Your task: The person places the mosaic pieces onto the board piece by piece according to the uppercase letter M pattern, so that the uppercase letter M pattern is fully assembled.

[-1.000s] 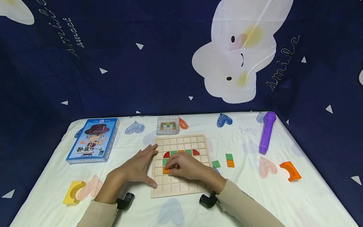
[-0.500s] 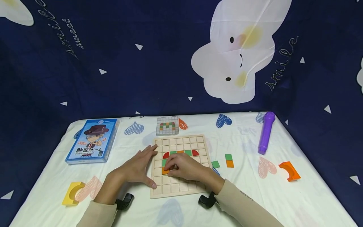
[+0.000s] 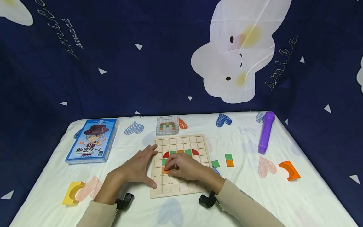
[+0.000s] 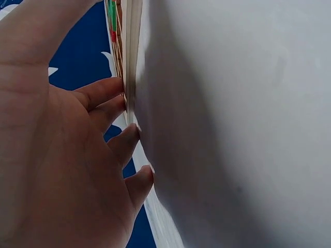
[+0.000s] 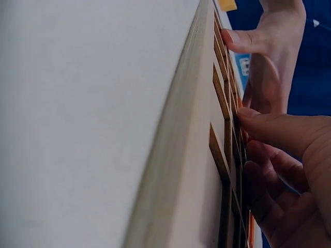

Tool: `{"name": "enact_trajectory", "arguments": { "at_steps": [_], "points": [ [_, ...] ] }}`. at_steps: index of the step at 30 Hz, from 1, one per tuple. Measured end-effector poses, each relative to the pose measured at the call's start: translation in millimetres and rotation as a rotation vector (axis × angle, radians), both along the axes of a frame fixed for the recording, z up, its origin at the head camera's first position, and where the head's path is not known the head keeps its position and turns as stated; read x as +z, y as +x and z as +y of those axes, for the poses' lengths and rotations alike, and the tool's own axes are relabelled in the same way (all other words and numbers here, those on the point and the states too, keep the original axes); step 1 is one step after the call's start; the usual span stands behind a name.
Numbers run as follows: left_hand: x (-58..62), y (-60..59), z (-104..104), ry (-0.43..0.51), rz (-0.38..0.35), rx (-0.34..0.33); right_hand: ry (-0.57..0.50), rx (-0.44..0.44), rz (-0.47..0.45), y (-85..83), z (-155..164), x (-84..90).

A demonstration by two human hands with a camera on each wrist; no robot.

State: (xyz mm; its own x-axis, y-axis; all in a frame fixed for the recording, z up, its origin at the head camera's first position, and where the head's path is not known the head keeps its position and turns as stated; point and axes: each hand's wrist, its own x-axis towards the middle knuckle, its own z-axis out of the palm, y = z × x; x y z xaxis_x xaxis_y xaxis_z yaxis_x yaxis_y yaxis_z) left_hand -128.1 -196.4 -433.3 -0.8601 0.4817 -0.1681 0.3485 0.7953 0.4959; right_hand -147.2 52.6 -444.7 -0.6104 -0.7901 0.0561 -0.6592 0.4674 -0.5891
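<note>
Laid flat mid-counter (image 3: 241, 195), on heart-printed cloth: wooden grid board (image 3: 175, 188), partly filled; seen nearly edge-on in both wrist views. At its left edge, left hand (image 3: 134, 167), fingers spread wide, fingertips near the far corner, thumb on the near part of the rim. Bent low over the middle cells, right hand (image 3: 185, 167), fingers narrow, tips touching an orange tile (image 3: 165, 172) in the second column from the left; impossible to tell whether pinched or only pressed. Directly beyond that tile, a green tile (image 3: 164, 162), partly covered. Farther still, a row with red quarter-rounds (image 3: 195, 152) at both ends, and green and orange squares (image 3: 180, 151) between. Hidden beneath the right hand: several cells. Loose to the right of the board: single green square (image 3: 215, 164); near it, a green-and-orange pair (image 3: 230, 163), edges touching. Beyond the far edge: small gridded card (image 3: 167, 125). Toward the left: blue box (image 3: 92, 142), yellow arch block (image 3: 73, 194). Toward the right: purple microphone (image 3: 266, 132), orange arch block (image 3: 290, 171). Behind: dark blue backdrop (image 3: 164, 63).
</note>
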Motion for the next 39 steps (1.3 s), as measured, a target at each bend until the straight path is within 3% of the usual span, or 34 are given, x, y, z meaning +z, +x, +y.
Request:
{"name": "enact_trajectory", "arguments": {
  "at_steps": [4,12,21,30,39],
  "points": [
    [0.9,0.4,-0.2,0.007,0.003,-0.002,-0.005,0.004,-0.011,-0.3,0.9,-0.7],
    [-0.7,-0.4,0.1,0.002,-0.001,0.000,-0.059,-0.009,-0.123,1.6,14.5,7.2],
    [-1.1,-0.4,1.4,-0.012,-0.018,0.017,-0.059,-0.038,-0.046,0.6,45.9,17.9],
    [-1.1,0.3,0.4,0.008,-0.010,0.012,-0.128,-0.073,-0.045,0.0,78.9,24.6],
    [-1.1,-0.2,0.4,0.013,-0.015,0.017,-0.176,-0.206,-0.044,-3.2,130.2,21.0]
  ]
}}
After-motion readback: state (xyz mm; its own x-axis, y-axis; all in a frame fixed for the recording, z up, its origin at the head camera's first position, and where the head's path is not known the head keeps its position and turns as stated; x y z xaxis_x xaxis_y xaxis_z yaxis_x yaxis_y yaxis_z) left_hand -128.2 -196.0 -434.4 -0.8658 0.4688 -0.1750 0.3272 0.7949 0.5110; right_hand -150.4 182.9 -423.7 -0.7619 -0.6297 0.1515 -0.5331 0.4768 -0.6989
